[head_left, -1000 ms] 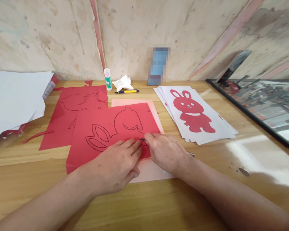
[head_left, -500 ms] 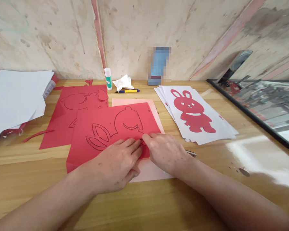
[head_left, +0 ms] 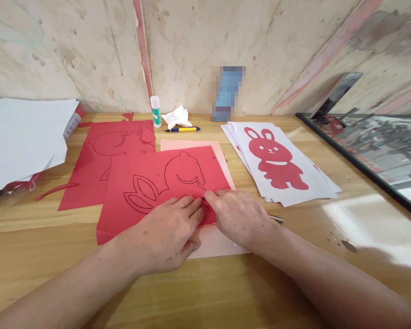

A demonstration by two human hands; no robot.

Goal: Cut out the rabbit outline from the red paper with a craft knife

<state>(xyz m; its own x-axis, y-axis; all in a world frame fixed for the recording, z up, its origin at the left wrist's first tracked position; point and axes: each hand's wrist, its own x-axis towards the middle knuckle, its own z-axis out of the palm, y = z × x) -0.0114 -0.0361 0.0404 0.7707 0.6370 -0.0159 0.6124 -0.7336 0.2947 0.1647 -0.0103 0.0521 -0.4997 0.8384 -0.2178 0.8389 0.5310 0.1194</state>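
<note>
My left hand [head_left: 169, 228] lies flat on a red sheet of paper [head_left: 157, 164], fingers stretched and pressing it down. The sheet bears a dark rabbit outline with long ears and a round head. Close beside the left fingertips, my right hand [head_left: 238, 217] is closed round what looks like a slim craft knife [head_left: 276, 219]. Its silver rear end sticks out behind the hand; the tip, at the outline's lower right, is mostly hidden by fingers. Under the red sheet is a pale pink sheet [head_left: 222, 242].
Another marked red sheet [head_left: 77, 183] lies left, near white papers [head_left: 20, 141]. Behind stand a glue stick [head_left: 155, 112], a crumpled tissue [head_left: 177, 117] and a yellow-blue pen [head_left: 183, 129]. A red rabbit cutout [head_left: 272, 155] lies on white sheets at right, before a black-edged frame [head_left: 359, 167].
The whole view has shifted slightly, so everything sits a little further right. Both hands keep nearly the same place on the red sheet, with the right hand still gripping the craft knife.
</note>
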